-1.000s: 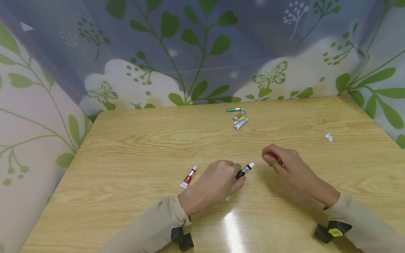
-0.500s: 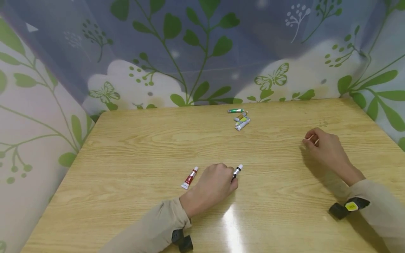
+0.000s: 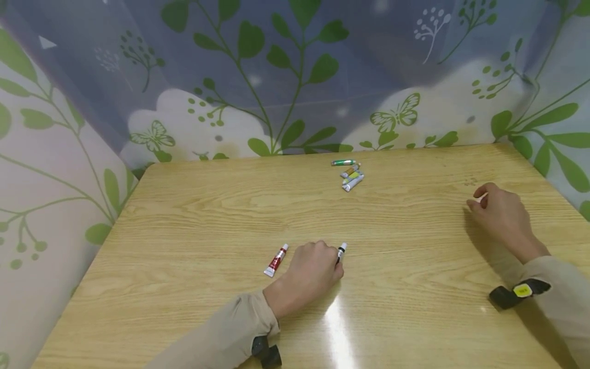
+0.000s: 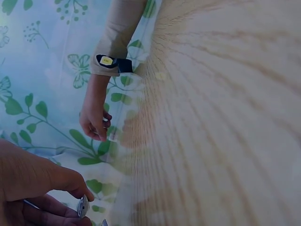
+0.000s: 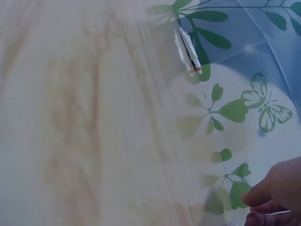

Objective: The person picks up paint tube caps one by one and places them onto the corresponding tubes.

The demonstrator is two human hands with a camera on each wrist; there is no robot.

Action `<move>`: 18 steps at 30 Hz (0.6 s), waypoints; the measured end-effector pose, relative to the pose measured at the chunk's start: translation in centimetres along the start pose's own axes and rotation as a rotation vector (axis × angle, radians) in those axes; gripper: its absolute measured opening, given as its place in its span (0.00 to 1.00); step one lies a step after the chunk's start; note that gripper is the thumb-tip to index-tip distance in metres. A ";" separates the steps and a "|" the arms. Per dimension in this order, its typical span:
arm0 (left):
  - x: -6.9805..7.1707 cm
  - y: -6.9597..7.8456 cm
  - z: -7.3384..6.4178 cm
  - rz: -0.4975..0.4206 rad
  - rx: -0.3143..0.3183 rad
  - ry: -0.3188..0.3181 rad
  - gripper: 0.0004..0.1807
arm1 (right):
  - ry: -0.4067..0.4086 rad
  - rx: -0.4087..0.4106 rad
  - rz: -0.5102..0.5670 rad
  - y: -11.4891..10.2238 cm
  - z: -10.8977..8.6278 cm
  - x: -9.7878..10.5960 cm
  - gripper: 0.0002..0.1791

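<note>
In the head view my left hand grips a small black paint tube, its white tip sticking out past the fingers. The left wrist view shows the tube's silver end between thumb and fingers. A red paint tube lies on the table just left of that hand. My right hand is bent low over the right side of the table, thumb and forefinger close together. Small white pieces lie by its fingertips in the left wrist view. Whether it pinches one is hidden.
Several more paint tubes, a green one, a brown one and a silver-backed one among them, lie near the table's back edge. A leaf-patterned cloth hangs around the wooden table.
My right hand has moved away from the black tube to the right, over the small white pieces. The left hand has turned the black tube more upright and drawn it slightly left.
</note>
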State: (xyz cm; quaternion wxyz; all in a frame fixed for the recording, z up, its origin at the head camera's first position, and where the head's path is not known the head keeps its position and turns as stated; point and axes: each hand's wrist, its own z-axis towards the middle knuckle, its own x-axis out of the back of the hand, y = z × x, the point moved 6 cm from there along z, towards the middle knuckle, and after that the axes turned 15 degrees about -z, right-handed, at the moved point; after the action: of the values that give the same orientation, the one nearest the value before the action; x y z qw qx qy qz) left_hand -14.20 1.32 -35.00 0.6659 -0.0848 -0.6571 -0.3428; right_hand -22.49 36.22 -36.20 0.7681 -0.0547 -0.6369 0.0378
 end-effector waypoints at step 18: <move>-1.2 -0.5 0.2 -0.010 0.055 -0.036 0.18 | -0.096 -0.097 -0.061 1.9 0.0 -0.5 0.19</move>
State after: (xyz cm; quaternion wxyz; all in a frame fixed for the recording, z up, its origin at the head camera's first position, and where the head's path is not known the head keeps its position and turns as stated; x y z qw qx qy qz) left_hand -14.52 1.43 -36.26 0.6543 -0.0693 -0.6787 -0.3263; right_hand -22.52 38.02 -36.90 0.7337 -0.0705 -0.6756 -0.0142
